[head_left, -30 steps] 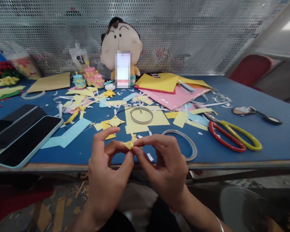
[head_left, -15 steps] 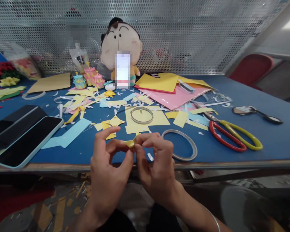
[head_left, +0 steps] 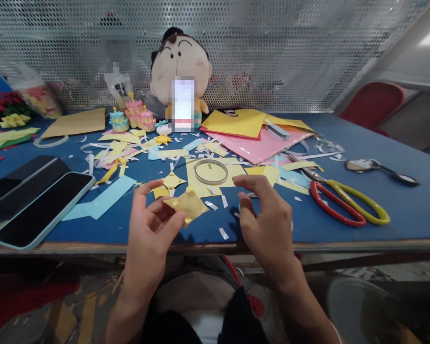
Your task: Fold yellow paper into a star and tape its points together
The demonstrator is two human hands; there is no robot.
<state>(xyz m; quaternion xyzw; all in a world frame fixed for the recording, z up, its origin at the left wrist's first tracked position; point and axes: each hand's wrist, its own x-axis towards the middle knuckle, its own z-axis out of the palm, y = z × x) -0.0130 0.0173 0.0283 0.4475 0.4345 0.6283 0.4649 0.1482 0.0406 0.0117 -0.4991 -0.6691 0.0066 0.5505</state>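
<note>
A blue worktop [head_left: 372,157] with a worn front edge stretches across the view, littered with paper scraps in yellow, pale blue and white. A perforated metal panel [head_left: 279,62] stands along its back, and a red chair [head_left: 374,102] shows beyond the right end. A plush doll [head_left: 181,59] sits against the panel behind a lit, pixelated screen [head_left: 183,102], near small tiered cake models [head_left: 133,114]. A phone [head_left: 45,210] with a dark display lies at the left; red-and-yellow-handled scissors [head_left: 320,177] lie at the right with their blades pointing away from the person. A thin ring [head_left: 211,182] rests on a pale yellow sheet [head_left: 234,167] near the middle.

The folded yellow paper piece [head_left: 188,205] is in the air above the front of the worktop, its left part pinched between the thumb and fingers of the left hand [head_left: 154,229]. It has four corners: one points left into that hand, one right, one away from the person and one toward them. Its longer axis runs left to right, dipping slightly at the right. A similar four-pointed piece [head_left: 174,180] lies just beyond.

A second ago both hands met at the piece; now the right hand [head_left: 268,224] is well to the right, holding nothing, thumb and forefinger curved apart. The piece now shows its broad face, and the scissors have not moved.
</note>
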